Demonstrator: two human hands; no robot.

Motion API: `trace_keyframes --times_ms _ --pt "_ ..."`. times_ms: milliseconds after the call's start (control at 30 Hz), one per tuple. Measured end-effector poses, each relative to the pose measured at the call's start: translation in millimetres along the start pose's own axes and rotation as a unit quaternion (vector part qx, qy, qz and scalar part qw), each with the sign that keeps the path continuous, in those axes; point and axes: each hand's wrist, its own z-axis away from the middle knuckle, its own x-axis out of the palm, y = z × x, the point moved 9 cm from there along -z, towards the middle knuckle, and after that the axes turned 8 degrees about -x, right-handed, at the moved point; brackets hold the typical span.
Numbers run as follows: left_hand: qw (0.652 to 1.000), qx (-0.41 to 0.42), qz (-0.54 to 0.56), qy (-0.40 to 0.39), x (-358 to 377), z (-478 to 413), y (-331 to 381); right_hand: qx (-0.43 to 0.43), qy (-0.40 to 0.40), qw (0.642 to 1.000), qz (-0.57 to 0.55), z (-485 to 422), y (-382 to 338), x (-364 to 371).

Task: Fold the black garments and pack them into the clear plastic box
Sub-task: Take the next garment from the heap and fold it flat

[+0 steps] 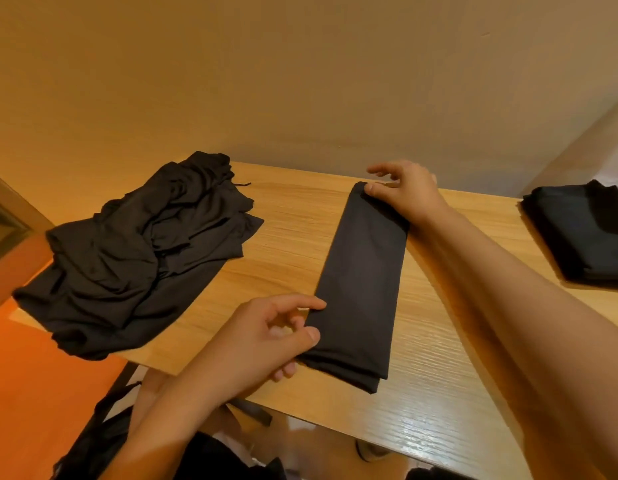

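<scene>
A black garment (361, 278), folded into a long narrow strip, lies on the wooden table (287, 244), running from the near edge toward the wall. My left hand (266, 337) pinches its near left corner between thumb and fingers. My right hand (404, 192) holds its far end, thumb on top of the cloth. A heap of unfolded black garments (134, 251) lies at the table's left end. A neat stack of folded black garments (584, 233) sits at the far right; no clear box walls can be made out around it.
A plain wall stands close behind the table. The heap hangs over the table's left edge above an orange floor (34, 393). Below the near edge are dark fabric (99, 434) and the table's frame.
</scene>
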Motion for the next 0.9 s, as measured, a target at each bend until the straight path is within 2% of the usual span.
trace_keyframes --times_ms 100,167,333,500,567,667,900 --pt "0.984 0.075 -0.161 0.031 -16.6 -1.7 10.7 -0.048 0.035 0.998 0.031 36.2 -18.3 -18.3" --pt "0.969 0.116 -0.215 0.046 -29.8 -7.5 14.6 -0.094 0.007 0.995 0.015 71.0 -36.1 -22.0" --pt "0.947 0.196 -0.241 -0.087 -22.1 -8.1 18.0 -0.199 -0.122 0.972 -0.042 166.8 -87.0 -12.8" --pt "0.926 0.229 -0.274 -0.121 -6.1 -10.7 23.3 -0.214 -0.173 0.960 -0.057 215.3 -93.5 -1.0" --pt "0.928 0.234 -0.267 -0.113 -3.4 -12.1 23.7 -0.223 -0.187 0.956 -0.050 217.9 -94.9 0.7" --pt "0.950 0.226 -0.202 -0.079 -9.0 -14.2 22.0 -0.243 -0.195 0.950 -0.027 219.0 -101.3 3.8" --pt "0.966 0.239 -0.093 -0.022 -13.4 -21.9 29.4 -0.282 -0.166 0.944 0.033 221.2 -115.9 8.8"
